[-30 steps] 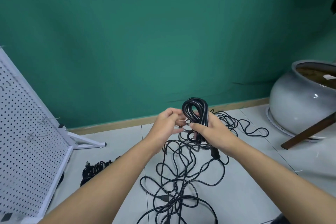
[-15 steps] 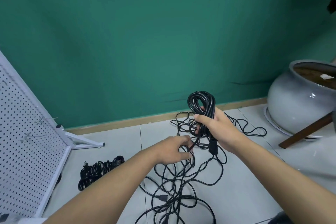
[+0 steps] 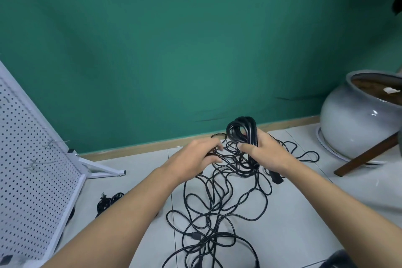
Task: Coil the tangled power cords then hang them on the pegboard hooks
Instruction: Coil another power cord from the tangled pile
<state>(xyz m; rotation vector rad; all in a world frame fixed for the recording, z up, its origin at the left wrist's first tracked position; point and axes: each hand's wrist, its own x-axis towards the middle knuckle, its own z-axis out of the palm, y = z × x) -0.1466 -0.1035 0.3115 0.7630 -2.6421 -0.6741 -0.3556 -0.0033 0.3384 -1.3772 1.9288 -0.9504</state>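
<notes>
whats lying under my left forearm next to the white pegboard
A bundled black power cord lies on the pale tiled floor, its pronged plug showing at the left end. The left forearm covers its right part, so its full extent cannot be seen.

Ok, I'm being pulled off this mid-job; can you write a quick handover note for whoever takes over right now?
Right grip holds the part-wound coil. Left grip holds a loose strand beside it.
The tangled cords lie on the floor; a small bundle sits by the pegboard foot.
Done: several loops wound.
Left: finish coiling, untangle the rest, hang everything; the visible hooks are bare.
</notes>
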